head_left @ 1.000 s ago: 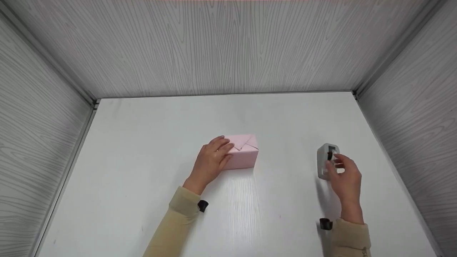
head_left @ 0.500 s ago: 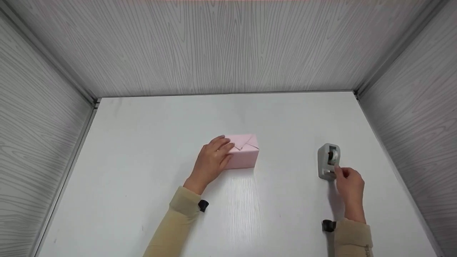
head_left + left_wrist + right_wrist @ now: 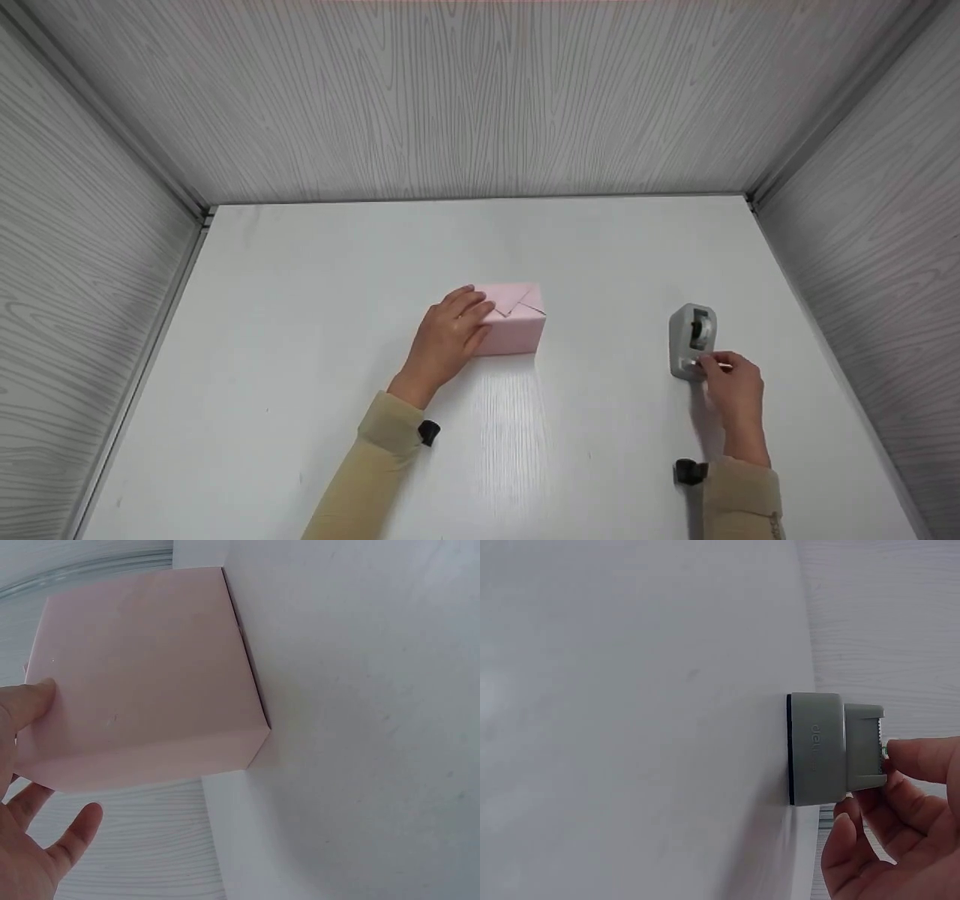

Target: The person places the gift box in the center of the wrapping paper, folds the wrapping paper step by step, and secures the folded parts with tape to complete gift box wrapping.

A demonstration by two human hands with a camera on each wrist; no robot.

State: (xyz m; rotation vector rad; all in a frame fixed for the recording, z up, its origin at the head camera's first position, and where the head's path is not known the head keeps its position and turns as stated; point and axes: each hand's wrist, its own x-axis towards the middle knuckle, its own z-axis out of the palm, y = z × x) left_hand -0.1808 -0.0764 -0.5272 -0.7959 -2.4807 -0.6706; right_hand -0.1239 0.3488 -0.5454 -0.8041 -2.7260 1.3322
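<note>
A pink paper-wrapped box [image 3: 514, 336] with folded flaps on top sits mid-table. My left hand [image 3: 442, 337] holds its left end, fingers over the top and thumb against the front face. The left wrist view shows the thumb on the box's broad pink side [image 3: 142, 660], with two fingers spread off it. At the right stands a grey tape dispenser [image 3: 680, 341] with a roll of clear tape [image 3: 704, 330]. My right hand [image 3: 739, 390] pinches the tape end at its near side. In the right wrist view the thumb meets the serrated cutter [image 3: 880, 736]; the tape is barely visible.
Both things rest on a white table [image 3: 337, 255]. Grey wood-grain panels enclose it at the back [image 3: 450, 105], left and right. A black wrist camera [image 3: 429, 433] sits at the left cuff, another [image 3: 688, 472] at the right.
My right hand has moved from the tape roll down to the dispenser's near end, its thumb and finger closing at the cutter. The left hand and box have stayed in place.
</note>
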